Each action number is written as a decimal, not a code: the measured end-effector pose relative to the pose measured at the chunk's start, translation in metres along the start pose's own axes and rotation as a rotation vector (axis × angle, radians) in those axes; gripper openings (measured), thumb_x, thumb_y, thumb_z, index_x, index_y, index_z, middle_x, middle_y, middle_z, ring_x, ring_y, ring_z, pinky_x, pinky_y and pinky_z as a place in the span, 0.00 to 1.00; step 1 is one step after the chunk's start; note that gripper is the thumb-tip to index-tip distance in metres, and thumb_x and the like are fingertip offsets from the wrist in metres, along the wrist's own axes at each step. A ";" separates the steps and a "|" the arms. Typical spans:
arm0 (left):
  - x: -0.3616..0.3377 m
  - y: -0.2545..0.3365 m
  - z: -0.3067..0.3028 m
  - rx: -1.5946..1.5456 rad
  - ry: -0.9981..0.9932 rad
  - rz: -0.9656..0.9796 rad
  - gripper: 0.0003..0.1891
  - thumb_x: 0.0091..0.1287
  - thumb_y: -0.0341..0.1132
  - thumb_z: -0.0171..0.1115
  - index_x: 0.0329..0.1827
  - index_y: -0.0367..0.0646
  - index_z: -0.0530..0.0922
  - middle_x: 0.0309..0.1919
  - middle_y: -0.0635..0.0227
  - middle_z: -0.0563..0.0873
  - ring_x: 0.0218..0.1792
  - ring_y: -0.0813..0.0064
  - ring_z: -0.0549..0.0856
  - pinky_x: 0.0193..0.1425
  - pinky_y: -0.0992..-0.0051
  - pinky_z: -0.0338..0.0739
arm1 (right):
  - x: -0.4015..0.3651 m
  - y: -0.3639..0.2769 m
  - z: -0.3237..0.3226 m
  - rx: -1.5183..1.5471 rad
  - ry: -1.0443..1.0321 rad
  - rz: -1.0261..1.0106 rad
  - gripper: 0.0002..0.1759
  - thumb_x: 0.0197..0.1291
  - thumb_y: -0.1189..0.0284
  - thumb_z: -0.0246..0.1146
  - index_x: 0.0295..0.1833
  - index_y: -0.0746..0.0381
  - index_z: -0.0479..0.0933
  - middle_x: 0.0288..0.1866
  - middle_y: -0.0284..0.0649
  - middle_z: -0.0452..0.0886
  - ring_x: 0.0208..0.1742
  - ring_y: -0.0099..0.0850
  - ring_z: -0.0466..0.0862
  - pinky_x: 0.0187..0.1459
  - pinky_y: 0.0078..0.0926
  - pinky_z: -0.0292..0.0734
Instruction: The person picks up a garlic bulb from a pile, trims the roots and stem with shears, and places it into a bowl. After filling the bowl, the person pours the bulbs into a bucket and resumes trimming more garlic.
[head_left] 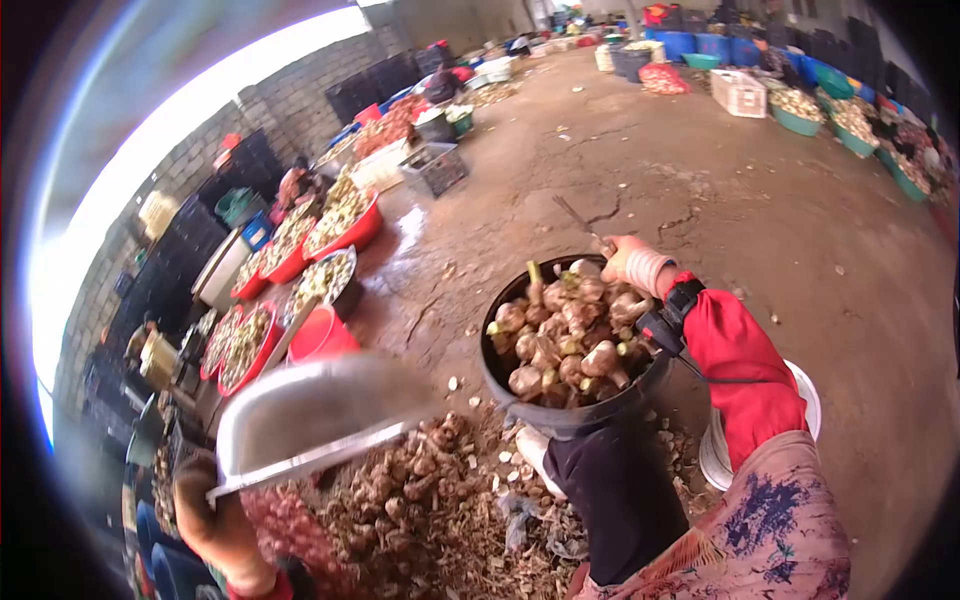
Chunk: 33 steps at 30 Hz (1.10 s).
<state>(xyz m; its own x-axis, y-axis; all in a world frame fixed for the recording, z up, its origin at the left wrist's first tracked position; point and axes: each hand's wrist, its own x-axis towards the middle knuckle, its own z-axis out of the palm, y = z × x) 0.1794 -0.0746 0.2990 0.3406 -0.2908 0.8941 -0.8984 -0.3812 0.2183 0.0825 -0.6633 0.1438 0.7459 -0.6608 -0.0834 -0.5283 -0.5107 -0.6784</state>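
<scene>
My left hand [215,525] is closed on the edge of a shiny metal basin [320,410], which is tipped on its side and slightly blurred. A black bucket [580,422] stands before my legs, heaped with brown-skinned, garlic-like bulbs [575,335] with cut stems. At the bucket's far right rim is my right hand [635,263]. It is closed on a thin, dark blade-like tool [575,215] that points away to the upper left; its exact kind is hard to make out. Below the basin lies a pile of bulbs and root trimmings [420,500].
Red basins of pale pieces [345,235] line the left side, with a red bucket [320,335] nearer. A white bucket [715,455] stands by my right arm. Farther off are a grey crate [435,170], a white crate [738,93] and green basins [797,122]. People sit along the left wall.
</scene>
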 end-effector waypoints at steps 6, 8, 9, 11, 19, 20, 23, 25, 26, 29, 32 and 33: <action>-0.126 0.040 -0.122 0.420 -0.243 -0.498 0.14 0.42 0.16 0.59 0.33 0.37 0.77 0.33 0.58 0.81 0.37 0.59 0.81 0.43 0.69 0.76 | 0.024 -0.041 0.088 -0.334 0.088 -0.519 0.19 0.52 0.74 0.58 0.51 0.65 0.79 0.42 0.56 0.84 0.42 0.47 0.86 0.42 0.40 0.80; -0.170 0.040 -0.125 0.699 -0.624 -0.405 0.08 0.42 0.23 0.57 0.27 0.39 0.73 0.28 0.55 0.79 0.34 0.50 0.80 0.36 0.58 0.75 | 0.020 -0.061 0.103 -0.438 -0.031 -0.536 0.18 0.54 0.75 0.57 0.52 0.64 0.79 0.43 0.56 0.83 0.40 0.47 0.85 0.41 0.40 0.80; -0.199 0.034 -0.121 0.720 -0.760 -0.489 0.06 0.44 0.26 0.58 0.26 0.41 0.73 0.28 0.56 0.78 0.34 0.49 0.80 0.37 0.55 0.74 | 0.014 -0.071 0.106 -0.418 -0.142 -0.536 0.20 0.51 0.77 0.60 0.53 0.64 0.78 0.39 0.48 0.85 0.38 0.42 0.85 0.39 0.37 0.79; -0.278 0.006 -0.106 0.668 -1.005 -0.598 0.04 0.50 0.28 0.58 0.29 0.45 0.77 0.30 0.58 0.82 0.37 0.51 0.82 0.39 0.56 0.76 | 0.003 -0.087 0.107 -0.185 -0.191 -0.268 0.25 0.48 0.80 0.62 0.56 0.63 0.77 0.36 0.35 0.84 0.37 0.33 0.83 0.38 0.31 0.79; -0.448 -0.053 0.005 0.414 -1.616 -0.750 0.11 0.64 0.33 0.54 0.45 0.50 0.84 0.41 0.59 0.88 0.47 0.59 0.87 0.49 0.61 0.81 | -0.181 -0.171 0.144 0.873 -0.189 -0.406 0.29 0.62 0.64 0.58 0.65 0.68 0.70 0.49 0.41 0.82 0.24 0.22 0.79 0.34 0.17 0.76; -0.462 -0.057 0.014 0.401 -1.645 -0.764 0.12 0.65 0.34 0.53 0.46 0.50 0.84 0.42 0.59 0.88 0.48 0.59 0.87 0.51 0.61 0.80 | -0.200 -0.165 0.168 0.954 -0.194 -0.376 0.31 0.60 0.67 0.59 0.67 0.69 0.66 0.50 0.43 0.81 0.33 0.28 0.83 0.35 0.20 0.79; -0.489 -0.059 0.030 0.305 -1.695 -0.920 0.20 0.63 0.33 0.57 0.59 0.55 0.79 0.58 0.57 0.81 0.60 0.60 0.80 0.60 0.61 0.76 | -0.259 -0.162 0.260 1.038 -0.365 -0.210 0.21 0.54 0.70 0.60 0.54 0.67 0.74 0.43 0.43 0.80 0.40 0.32 0.83 0.31 0.27 0.82; -0.502 -0.071 0.031 0.051 -1.348 -1.393 0.30 0.56 0.30 0.59 0.67 0.57 0.74 0.64 0.55 0.77 0.65 0.59 0.76 0.67 0.64 0.71 | -0.280 -0.120 0.339 1.099 -0.525 0.173 0.18 0.48 0.83 0.63 0.48 0.65 0.77 0.37 0.38 0.81 0.32 0.30 0.83 0.26 0.24 0.82; -0.494 -0.091 0.031 -0.105 -1.060 -1.693 0.36 0.52 0.28 0.59 0.70 0.56 0.72 0.65 0.54 0.76 0.67 0.57 0.73 0.71 0.68 0.65 | -0.295 -0.122 0.363 0.984 -0.585 0.273 0.19 0.49 0.84 0.65 0.50 0.64 0.79 0.38 0.40 0.84 0.27 0.29 0.82 0.19 0.20 0.76; -0.511 -0.149 0.039 -0.005 0.074 -1.720 0.31 0.55 0.36 0.66 0.65 0.43 0.73 0.62 0.52 0.78 0.63 0.56 0.77 0.68 0.66 0.69 | -0.322 -0.084 0.433 0.794 -0.697 0.339 0.20 0.49 0.83 0.68 0.51 0.63 0.80 0.38 0.35 0.83 0.19 0.22 0.76 0.18 0.17 0.71; -0.493 -0.203 0.042 0.431 -0.073 -1.692 0.28 0.56 0.39 0.68 0.60 0.40 0.75 0.57 0.48 0.80 0.59 0.51 0.79 0.63 0.61 0.73 | -0.326 -0.075 0.454 0.795 -0.823 0.361 0.21 0.49 0.83 0.69 0.52 0.63 0.79 0.36 0.33 0.81 0.16 0.21 0.74 0.16 0.18 0.68; -0.496 -0.217 0.048 0.525 -0.287 -1.732 0.27 0.55 0.40 0.68 0.58 0.40 0.76 0.54 0.47 0.81 0.56 0.49 0.80 0.60 0.59 0.74 | -0.326 -0.080 0.454 0.808 -0.831 0.375 0.21 0.49 0.82 0.70 0.52 0.63 0.79 0.34 0.32 0.81 0.14 0.20 0.72 0.15 0.18 0.66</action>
<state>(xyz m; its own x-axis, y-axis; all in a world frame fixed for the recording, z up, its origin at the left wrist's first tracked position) 0.2190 0.1105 -0.2109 0.7656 0.5809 -0.2766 0.6248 -0.5686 0.5352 0.0662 -0.1574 -0.1065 0.7904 0.0111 -0.6125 -0.5829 0.3214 -0.7463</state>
